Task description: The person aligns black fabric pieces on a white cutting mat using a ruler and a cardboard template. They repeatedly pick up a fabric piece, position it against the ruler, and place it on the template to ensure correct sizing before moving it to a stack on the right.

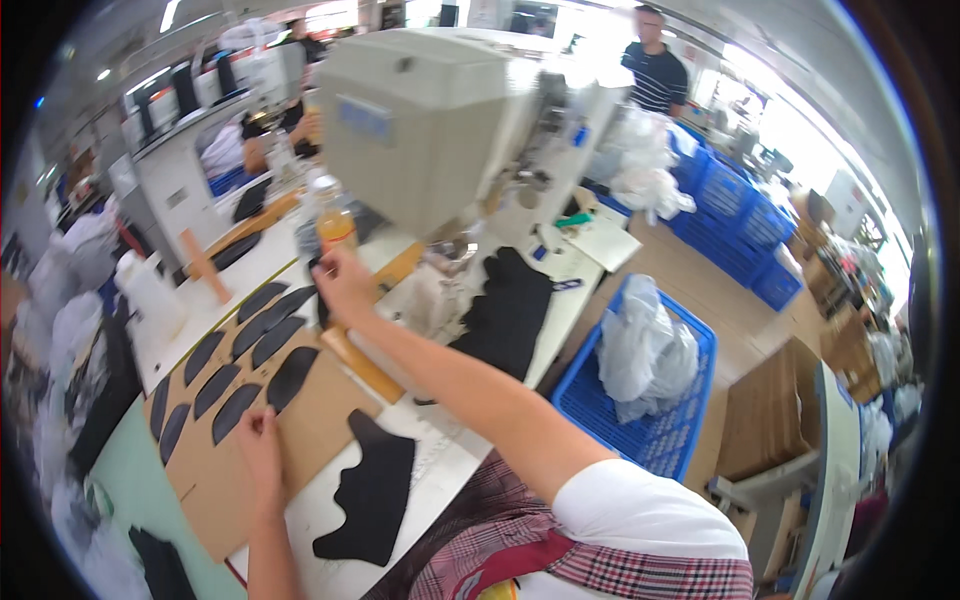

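Note:
My left hand (261, 448) hovers over a brown cardboard sheet (215, 510), fingers drawn together beside a black crescent-shaped piece (236, 413). Whether anything small is in those fingers, I cannot make out. Several similar black crescents lie spread over the cardboard's far half. Stretched farther forward, my right hand (345, 287) is closed at the cardboard's far edge, with a dark piece (321, 300) at its fingertips. Right behind that hand stands a bottle with an orange label (336, 226). A black wavy-edged fabric piece (375, 490) lies on the white tabletop near me.
A large beige sewing machine head (415, 130) looms over the table. Another black fabric piece (508, 310) lies to its right. On the floor at right, a blue basket (700, 400) holds plastic bags. A white bottle (148, 290) stands at left. A person (655, 70) stands far back.

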`<state>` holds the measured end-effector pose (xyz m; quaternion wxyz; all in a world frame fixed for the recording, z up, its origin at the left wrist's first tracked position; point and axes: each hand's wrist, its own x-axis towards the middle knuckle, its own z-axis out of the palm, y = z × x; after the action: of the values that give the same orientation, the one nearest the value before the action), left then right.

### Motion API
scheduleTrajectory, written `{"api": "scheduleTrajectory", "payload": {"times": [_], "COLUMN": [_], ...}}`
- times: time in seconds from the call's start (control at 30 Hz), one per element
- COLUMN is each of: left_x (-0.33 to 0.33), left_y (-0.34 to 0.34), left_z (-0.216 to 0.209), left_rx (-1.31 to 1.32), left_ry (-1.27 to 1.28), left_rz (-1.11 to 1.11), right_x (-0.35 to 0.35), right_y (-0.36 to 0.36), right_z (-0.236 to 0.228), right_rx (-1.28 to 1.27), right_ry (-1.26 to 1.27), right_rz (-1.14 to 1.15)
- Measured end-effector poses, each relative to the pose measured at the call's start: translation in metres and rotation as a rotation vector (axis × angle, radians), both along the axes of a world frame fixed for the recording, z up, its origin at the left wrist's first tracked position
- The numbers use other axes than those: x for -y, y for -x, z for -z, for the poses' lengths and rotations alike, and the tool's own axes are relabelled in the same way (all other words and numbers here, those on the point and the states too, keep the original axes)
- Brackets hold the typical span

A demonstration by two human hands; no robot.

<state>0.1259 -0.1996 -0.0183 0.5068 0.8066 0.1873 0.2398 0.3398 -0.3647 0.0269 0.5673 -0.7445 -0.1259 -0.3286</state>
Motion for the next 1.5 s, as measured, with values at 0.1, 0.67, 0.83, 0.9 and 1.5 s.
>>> {"api": "scheduleTrajectory", "payload": {"times": [0.1, 0.67, 0.83, 0.9, 1.5], "left_x": [0.001, 0.075, 0.115, 0.115, 0.133], "left_y": [0.004, 0.085, 0.162, 0.172, 0.141], "left_z": [-0.003, -0.079, -0.068, -0.051, -0.050], "left_rx": [-0.048, -0.167, -0.203, -0.259, 0.099], "left_ry": [-0.175, 0.052, -0.632, -0.700, 0.884], "left_rz": [-0.087, 0.390, 0.497, 0.495, 0.517], "right_x": [0.025, 0.069, 0.092, 0.102, 0.113], "right_y": [0.001, 0.148, 0.165, 0.169, 0.243], "right_z": [-0.027, -0.078, -0.071, -0.067, -0.063], "right_rx": [-0.047, -0.260, -0.358, -0.406, -0.478], "right_ry": [-0.003, 0.136, 0.162, 0.141, -0.020], "right_rz": [-0.151, -0.730, -0.665, -0.707, -0.948]}}
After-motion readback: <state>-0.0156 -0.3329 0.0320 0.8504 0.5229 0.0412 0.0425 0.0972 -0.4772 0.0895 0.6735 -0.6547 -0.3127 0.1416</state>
